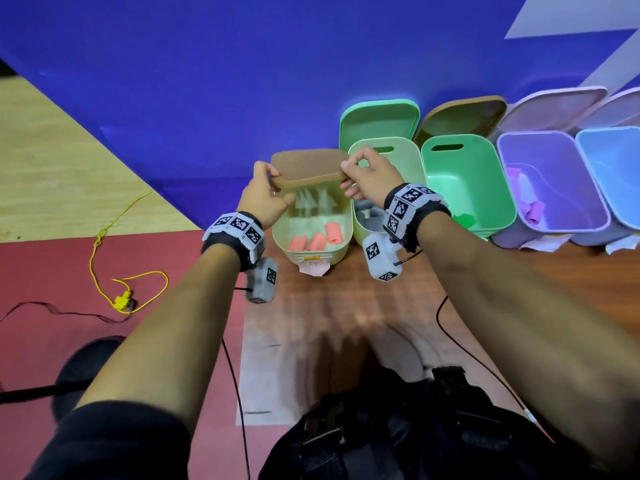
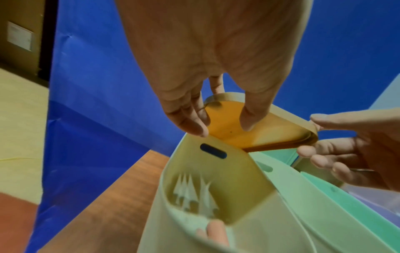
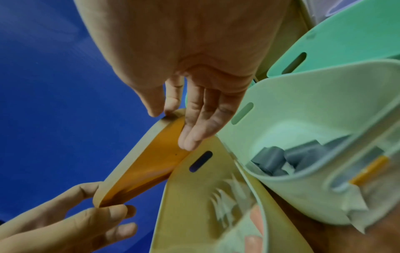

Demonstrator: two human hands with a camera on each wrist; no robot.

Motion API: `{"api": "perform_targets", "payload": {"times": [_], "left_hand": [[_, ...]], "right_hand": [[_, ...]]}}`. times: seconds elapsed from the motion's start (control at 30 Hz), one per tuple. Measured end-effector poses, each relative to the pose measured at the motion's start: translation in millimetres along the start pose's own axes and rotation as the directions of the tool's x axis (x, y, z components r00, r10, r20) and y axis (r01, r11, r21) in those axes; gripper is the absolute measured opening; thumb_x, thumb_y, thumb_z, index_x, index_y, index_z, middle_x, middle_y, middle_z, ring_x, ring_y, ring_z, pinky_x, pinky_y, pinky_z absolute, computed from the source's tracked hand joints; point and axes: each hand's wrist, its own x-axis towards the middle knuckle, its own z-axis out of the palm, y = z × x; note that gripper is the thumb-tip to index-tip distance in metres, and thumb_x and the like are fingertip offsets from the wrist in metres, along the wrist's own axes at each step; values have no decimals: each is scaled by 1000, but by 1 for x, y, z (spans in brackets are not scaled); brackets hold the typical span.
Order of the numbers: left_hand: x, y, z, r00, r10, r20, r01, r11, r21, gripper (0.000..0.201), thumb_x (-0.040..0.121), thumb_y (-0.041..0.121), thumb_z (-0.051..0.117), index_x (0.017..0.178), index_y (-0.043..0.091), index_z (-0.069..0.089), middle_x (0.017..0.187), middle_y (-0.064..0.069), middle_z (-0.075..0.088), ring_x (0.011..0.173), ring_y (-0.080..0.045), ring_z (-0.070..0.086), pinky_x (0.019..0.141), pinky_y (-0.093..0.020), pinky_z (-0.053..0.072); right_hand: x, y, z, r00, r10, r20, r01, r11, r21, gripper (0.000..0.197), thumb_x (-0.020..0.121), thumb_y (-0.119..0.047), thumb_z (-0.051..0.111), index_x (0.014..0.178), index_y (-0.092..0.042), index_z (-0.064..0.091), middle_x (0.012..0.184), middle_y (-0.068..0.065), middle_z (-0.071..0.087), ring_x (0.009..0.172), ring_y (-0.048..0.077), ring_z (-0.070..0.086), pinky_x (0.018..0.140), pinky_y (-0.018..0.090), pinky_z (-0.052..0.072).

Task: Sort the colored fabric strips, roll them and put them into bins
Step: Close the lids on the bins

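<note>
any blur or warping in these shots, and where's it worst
Head view: wide-angle bend stretches the forearms, and the table near the body is smeared. Left wrist view: the bin looms, its near rim soft. Right wrist view: worst, tree print and pink rolls streaked.

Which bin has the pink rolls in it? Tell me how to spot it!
Look along the row of bins against the blue backdrop on the wooden table. The bin with pink rolls is the pale one at the far left end, with white tree shapes on its inside wall. Both hands hold a brown lid above it; its neighbour holds grey rolls.
</note>
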Motion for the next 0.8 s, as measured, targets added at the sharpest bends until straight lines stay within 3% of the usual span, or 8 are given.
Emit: {"api": "perform_targets", "payload": {"times": [0.13, 0.27, 0.37, 0.53, 0.63, 0.8], "left_hand": [[-14, -15, 15, 999, -44, 33, 43, 999, 20, 52, 76, 13, 77, 108, 20, 36, 108, -2, 57, 80, -21, 54, 69, -27, 44], [-24, -30, 25, 990, -96, 102, 89, 994, 70, 64, 70, 21, 83, 112, 24, 34, 110, -6, 63, 91, -28, 65, 84, -37, 53], [-28, -36, 28, 984, -123, 132, 113, 990, 83, 77, 64, 27, 85, 123, 26, 34, 116, -9, 62, 99, -30, 65, 89, -42, 54], [-31, -41, 30, 979, -138, 148, 118, 983, 140, 99, 71, 20, 87, 147, 17, 24, 129, -7, 50, 114, -25, 53, 92, -32, 44], [-33, -44, 32, 981, -139, 134, 118, 981, 154, 108, 68, 24, 89, 151, 17, 21, 140, -8, 44, 125, -27, 47, 99, -31, 40], [-38, -49, 31, 985, -142, 101, 124, 978, 166, 123, 61, 31, 93, 155, 19, 15, 148, -10, 41, 132, -27, 44, 109, -37, 39]], "right_hand": [[-11, 26, 8, 997, 80, 2, -80, 997, 23, 17, 96, -25, 63, 84, -20, 52, 72, 10, 71, 59, 18, 65, 60, 29, 55], [-24, 43, 12, 987, 155, 38, -155, 988, 6, 16, 95, -17, 65, 88, -17, 50, 73, 8, 69, 58, 15, 64, 58, 25, 53], [-33, 48, 15, 977, 208, 50, -211, 976, 61, 27, 95, -10, 64, 110, -16, 43, 77, 12, 66, 54, 15, 60, 51, 20, 51], [-37, 52, 18, 941, 319, 113, -325, 945, 45, 58, 93, -9, 67, 139, -18, 32, 79, 13, 68, 55, 16, 61, 50, 22, 50], [-40, 55, 19, 926, 353, 131, -358, 933, 17, 67, 93, -10, 67, 147, -18, 28, 77, 11, 69, 54, 14, 62, 47, 20, 50], [-49, 57, 26, 915, 360, 180, -367, 930, 2, 74, 95, -10, 65, 153, -21, 21, 88, 15, 70, 57, 15, 62, 55, 22, 54]]}}
